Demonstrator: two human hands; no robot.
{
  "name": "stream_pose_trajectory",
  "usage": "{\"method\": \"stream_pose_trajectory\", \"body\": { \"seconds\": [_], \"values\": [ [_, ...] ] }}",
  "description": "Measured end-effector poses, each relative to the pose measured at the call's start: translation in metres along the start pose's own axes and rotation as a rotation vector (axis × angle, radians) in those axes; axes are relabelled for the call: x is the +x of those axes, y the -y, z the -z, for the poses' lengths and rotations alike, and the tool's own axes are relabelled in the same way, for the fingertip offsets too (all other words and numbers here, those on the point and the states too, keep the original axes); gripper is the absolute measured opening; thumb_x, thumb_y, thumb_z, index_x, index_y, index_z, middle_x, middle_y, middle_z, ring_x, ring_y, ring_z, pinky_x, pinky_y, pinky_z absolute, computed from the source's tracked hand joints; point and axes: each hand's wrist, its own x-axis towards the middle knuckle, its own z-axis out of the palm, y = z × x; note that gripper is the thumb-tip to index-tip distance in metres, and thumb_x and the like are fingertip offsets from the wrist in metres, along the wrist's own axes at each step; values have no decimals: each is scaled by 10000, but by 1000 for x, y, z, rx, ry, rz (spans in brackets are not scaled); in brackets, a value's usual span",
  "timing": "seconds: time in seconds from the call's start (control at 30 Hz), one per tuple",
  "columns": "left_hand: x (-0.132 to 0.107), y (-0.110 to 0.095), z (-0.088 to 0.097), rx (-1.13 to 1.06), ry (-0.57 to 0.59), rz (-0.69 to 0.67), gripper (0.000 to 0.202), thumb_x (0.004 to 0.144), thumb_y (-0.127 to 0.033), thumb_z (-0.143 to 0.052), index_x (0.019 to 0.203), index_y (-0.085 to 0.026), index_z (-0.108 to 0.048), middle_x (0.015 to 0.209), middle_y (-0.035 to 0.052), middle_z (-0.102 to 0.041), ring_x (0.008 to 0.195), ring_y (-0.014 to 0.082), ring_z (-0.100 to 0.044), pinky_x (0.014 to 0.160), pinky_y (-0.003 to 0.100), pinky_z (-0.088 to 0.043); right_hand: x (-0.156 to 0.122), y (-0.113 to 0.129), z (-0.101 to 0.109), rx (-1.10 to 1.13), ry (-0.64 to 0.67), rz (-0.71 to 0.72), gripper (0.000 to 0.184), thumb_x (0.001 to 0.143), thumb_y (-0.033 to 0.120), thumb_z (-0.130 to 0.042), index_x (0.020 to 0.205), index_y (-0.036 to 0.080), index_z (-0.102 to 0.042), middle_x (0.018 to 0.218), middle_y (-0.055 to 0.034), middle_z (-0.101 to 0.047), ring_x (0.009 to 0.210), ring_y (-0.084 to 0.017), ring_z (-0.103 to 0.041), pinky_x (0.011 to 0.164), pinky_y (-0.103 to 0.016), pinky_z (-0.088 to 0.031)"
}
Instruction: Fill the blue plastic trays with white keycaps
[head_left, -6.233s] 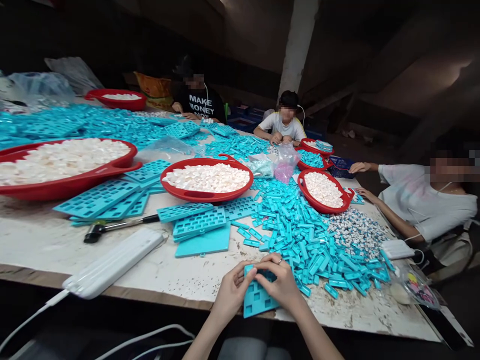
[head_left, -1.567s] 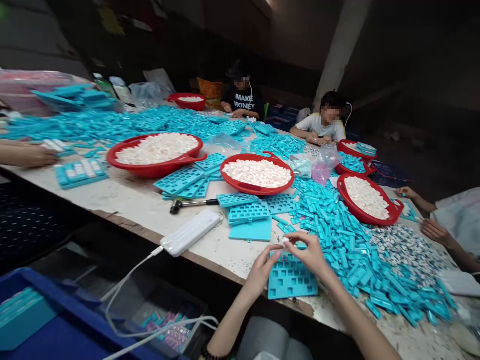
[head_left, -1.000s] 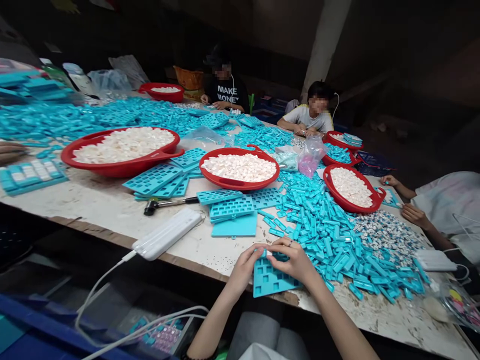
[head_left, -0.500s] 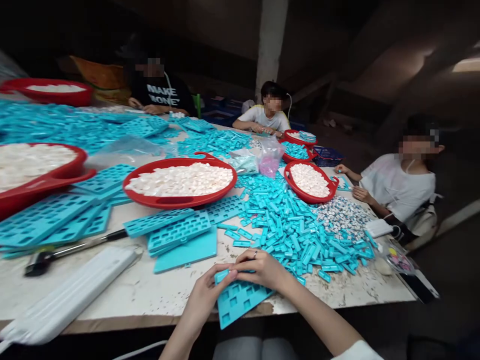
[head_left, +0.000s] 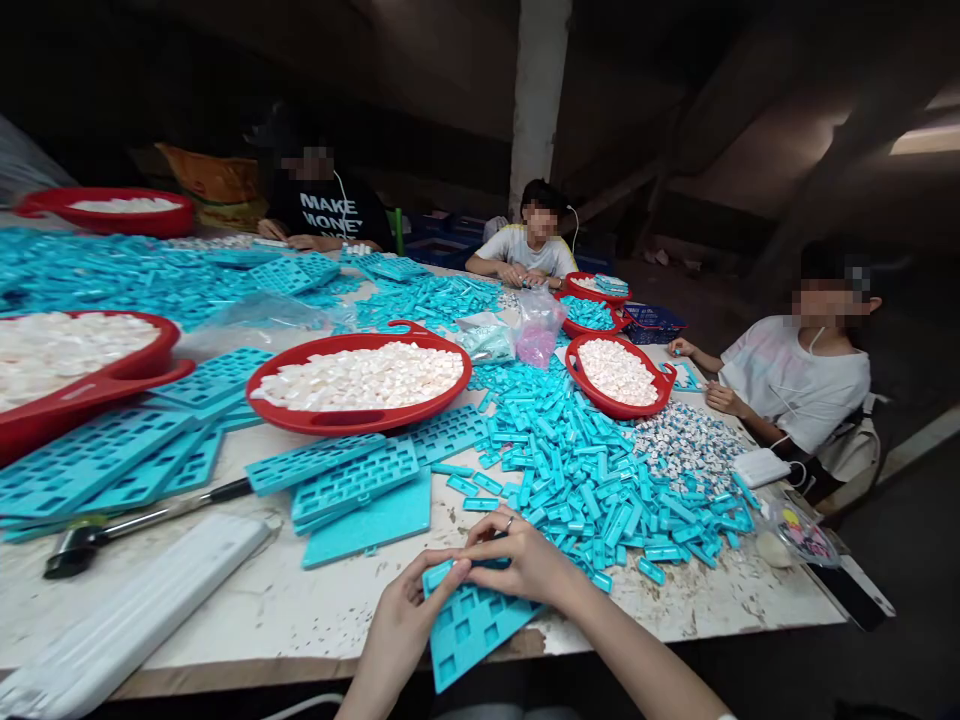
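1. Right up front, the left hand (head_left: 401,625) and right hand (head_left: 529,565) have a blue mould (head_left: 472,628) between them. It sits tilted, with its lower corner sticking out past the edge of the desk (head_left: 225,625).
2. Look at those fingers (head_left: 450,568): both sets are closed narrow and curled over the mould's top edge, holding it. There's a ring (head_left: 508,522) on the right hand. Anything smaller pinched in there? Can't tell from here.
3. Just to the left, a flat blue sheet (head_left: 367,530) lies under two stacked moulds (head_left: 352,480). Further left, a mallet (head_left: 150,515) rests by a white power bank (head_left: 127,620).
4. Just to the right, a big heap of loose blue strips (head_left: 577,480) spreads across the desk, and beyond it sits a pile of speckled white-and-blue pieces (head_left: 686,445).
5. Mid-desk, three red tubs are heaped with white pieces: one at left (head_left: 45,420), one centre (head_left: 352,415), one right (head_left: 592,390).
6. At the far right, a co-worker in a white shirt (head_left: 795,385) has both hands at the desk. Across the way, two more sit working: one in a black shirt (head_left: 322,215), one in white (head_left: 525,250).
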Motion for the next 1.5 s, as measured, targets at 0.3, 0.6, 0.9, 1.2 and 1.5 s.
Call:
{"method": "stream_pose_trajectory", "body": {
  "seconds": [0.3, 0.6, 0.9, 1.2, 1.5],
  "values": [
    [-9, -3, -3, -16, -54, -12, 498, 659, -648, -758, 819, -177, -744, 803, 80, -765, 817, 304, -718, 675, 341, -595, -2, 1, 0, 27, 19, 17, 233, 896, 253, -735, 1128, 256, -752, 1027, -50, -677, 994, -179, -612, 952, -332, -488],
    [-9, 9, -7, -17, -118, -97, 358, 725, -531, -738, 797, -182, -708, 757, 47, -741, 720, 241, -693, 621, 299, -568, -1, 1, 1, 12, 15, 54, 177, 936, 293, -689, 1088, 226, -750, 1005, -61, -676, 977, -185, -625, 932, -350, -501],
    [-15, 3, -6, -93, -10, -74, 353, 712, -418, -781, 945, -182, -660, 904, 32, -717, 854, 219, -681, 766, 303, -550, -6, 2, 2, 5, -5, 148, 268, 991, 259, -598, 1245, 264, -684, 1063, -78, -655, 1034, -212, -602, 949, -413, -495],
    [-9, -8, -4, -260, 111, 153, 480, 717, -515, -777, 1027, -150, -737, 1148, 131, -750, 1075, 341, -686, 910, 416, -553, -3, 7, 0, -3, -44, 95, 255, 995, 282, -592, 1227, 260, -694, 1036, -73, -653, 999, -209, -607, 930, -394, -500],
    [-12, -7, -6, -238, 37, 112, 507, 700, -546, -796, 1013, -149, -760, 1096, 132, -772, 1056, 354, -706, 884, 416, -584, -6, 4, -1, -55, -34, 80, 252, 991, 306, -600, 1217, 247, -695, 1074, -84, -658, 1056, -222, -606, 1006, -435, -478]
  ]
}}
